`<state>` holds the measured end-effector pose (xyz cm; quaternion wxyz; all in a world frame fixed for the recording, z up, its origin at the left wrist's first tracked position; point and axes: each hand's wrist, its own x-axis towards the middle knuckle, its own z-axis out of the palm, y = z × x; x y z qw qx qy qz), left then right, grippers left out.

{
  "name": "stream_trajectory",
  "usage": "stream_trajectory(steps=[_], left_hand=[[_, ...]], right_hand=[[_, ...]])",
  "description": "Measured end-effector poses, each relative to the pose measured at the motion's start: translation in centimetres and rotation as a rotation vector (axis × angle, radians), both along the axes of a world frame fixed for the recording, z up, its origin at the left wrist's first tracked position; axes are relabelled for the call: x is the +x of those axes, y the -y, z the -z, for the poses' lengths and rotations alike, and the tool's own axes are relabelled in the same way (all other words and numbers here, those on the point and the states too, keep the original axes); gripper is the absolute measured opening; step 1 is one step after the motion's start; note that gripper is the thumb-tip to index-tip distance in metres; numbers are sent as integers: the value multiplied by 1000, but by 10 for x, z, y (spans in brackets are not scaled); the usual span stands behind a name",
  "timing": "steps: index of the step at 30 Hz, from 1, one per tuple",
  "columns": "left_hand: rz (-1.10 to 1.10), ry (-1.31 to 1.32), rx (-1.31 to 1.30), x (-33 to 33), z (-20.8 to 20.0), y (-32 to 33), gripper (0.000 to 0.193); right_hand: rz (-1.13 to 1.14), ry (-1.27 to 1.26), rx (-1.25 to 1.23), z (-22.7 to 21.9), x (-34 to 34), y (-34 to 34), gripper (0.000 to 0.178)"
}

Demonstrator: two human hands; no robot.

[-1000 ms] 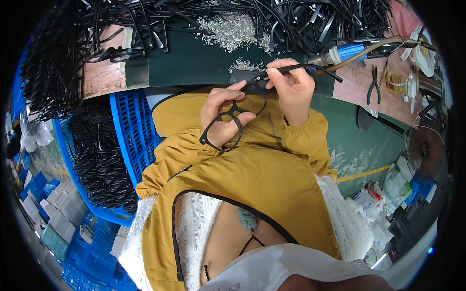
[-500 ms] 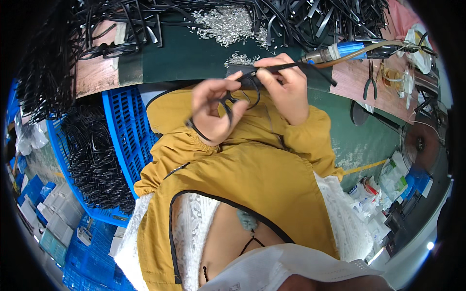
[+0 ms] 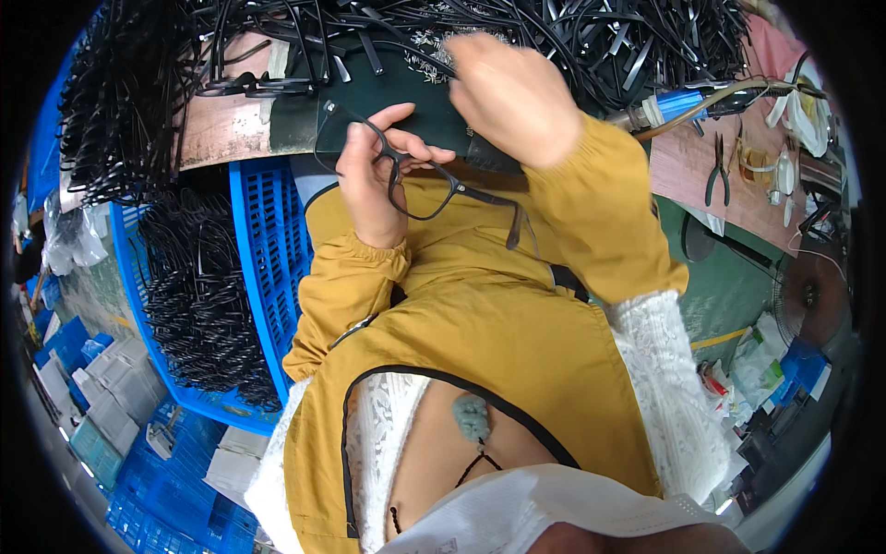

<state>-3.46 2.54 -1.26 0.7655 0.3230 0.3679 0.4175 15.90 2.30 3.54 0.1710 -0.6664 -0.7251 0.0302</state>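
Observation:
Black eyeglasses point(image 3: 425, 218) hang tilted in my left hand point(image 3: 374, 180), the rim between its thumb and fingers. A dark temple arm juts from the frame's right end and points down toward my lap. My right hand point(image 3: 508, 97) is over the bench, at the heap of small silvery metal pieces point(image 3: 432, 57). Motion smears its fingers and they partly hide behind the hand, so whether they hold anything does not show. Loose black temple arms point(image 3: 618, 46) lie heaped just beyond it.
A powered screwdriver point(image 3: 674, 106) with a blue body and hose lies on the right, near black-handled pliers point(image 3: 717, 175). At the left stands a blue crate point(image 3: 263, 268) full of black eyeglass frames. More frames point(image 3: 120, 120) are piled on the bench's left end.
My right hand has let go of the eyeglasses and moved up and away to the heap on the bench. My left hand has shifted slightly left and up, turning the eyeglasses.

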Motion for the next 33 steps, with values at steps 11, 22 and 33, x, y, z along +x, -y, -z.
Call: stream_trajectory(steps=[11, 22, 33], left_hand=[[835, 11, -495, 29, -14, 25, 44], [809, 35, -491, 29, -4, 27, 42], [777, -65, -405, 36, -16, 30, 40]], right_hand=[[331, -1173, 92, 43, 16, 105, 8], [258, -1035, 197, 56, 15, 102, 10], [104, -809, 142, 51, 26, 95, 8]])
